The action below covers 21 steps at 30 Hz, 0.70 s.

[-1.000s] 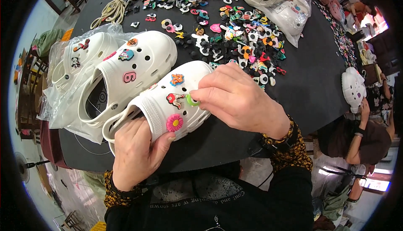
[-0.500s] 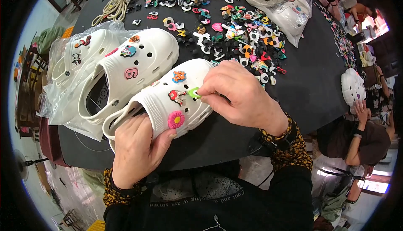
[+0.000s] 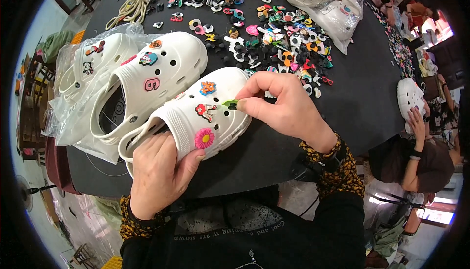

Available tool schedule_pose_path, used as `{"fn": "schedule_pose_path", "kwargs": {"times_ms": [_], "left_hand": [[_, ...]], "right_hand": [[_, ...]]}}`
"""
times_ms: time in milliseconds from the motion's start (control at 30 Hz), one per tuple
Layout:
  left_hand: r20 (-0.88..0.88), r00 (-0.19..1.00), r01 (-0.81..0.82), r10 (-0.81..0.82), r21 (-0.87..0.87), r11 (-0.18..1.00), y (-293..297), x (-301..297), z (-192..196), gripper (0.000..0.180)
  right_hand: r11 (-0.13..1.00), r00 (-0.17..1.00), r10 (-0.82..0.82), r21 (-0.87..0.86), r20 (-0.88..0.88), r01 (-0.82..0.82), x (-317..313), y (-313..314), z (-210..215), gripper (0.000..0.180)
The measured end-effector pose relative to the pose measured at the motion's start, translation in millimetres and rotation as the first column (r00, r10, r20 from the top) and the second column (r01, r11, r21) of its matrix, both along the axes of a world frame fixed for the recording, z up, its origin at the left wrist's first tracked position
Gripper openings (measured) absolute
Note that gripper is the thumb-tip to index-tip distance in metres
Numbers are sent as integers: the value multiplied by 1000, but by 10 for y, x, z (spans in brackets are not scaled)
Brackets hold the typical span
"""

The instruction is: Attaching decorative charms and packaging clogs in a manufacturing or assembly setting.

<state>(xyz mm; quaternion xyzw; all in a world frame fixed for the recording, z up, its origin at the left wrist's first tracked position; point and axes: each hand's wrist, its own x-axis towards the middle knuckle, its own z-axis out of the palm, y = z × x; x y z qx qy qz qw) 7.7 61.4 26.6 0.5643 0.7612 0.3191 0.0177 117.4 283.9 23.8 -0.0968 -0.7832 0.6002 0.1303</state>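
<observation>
My left hand (image 3: 159,173) grips a white clog (image 3: 183,110) at its opening, fingers inside and thumb along the outer side. On this clog sit an orange-and-blue charm, a red-and-white figure charm and a pink flower charm (image 3: 204,138). My right hand (image 3: 286,105) pinches a small green shoe charm (image 3: 230,104) between thumb and fingers, at the holes on the clog's upper; whether its stud is in a hole I cannot tell. Beside it on the left rests a second white clog (image 3: 164,68) with several charms.
Another white clog (image 3: 110,54) lies in clear plastic at the left. Loose charms (image 3: 293,39) are heaped across the dark table (image 3: 362,93). A cord bundle (image 3: 129,12) and bagged clogs (image 3: 318,0) lie farther back. At the right, another person's hand touches a white clog (image 3: 410,98).
My right hand has turned and tipped the green charm, so its dark underside now shows. My left hand and the clog have hardly moved.
</observation>
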Motion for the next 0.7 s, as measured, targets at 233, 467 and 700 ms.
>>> {"fn": "schedule_pose_path", "kwargs": {"times_ms": [233,467,700], "left_hand": [[-10,1000,2,-2,10,1000,8,1,0,28],[-12,1000,-7,7,10,1000,-2,0,-1,27],[-6,1000,-12,12,-2,1000,-6,13,-8,26]], "right_hand": [[1000,998,-11,-16,64,12,-13,37,10,11],[867,964,18,484,-266,118,8,-55,-25,10],[513,888,222,823,-402,244,33,-162,-60,21]]}}
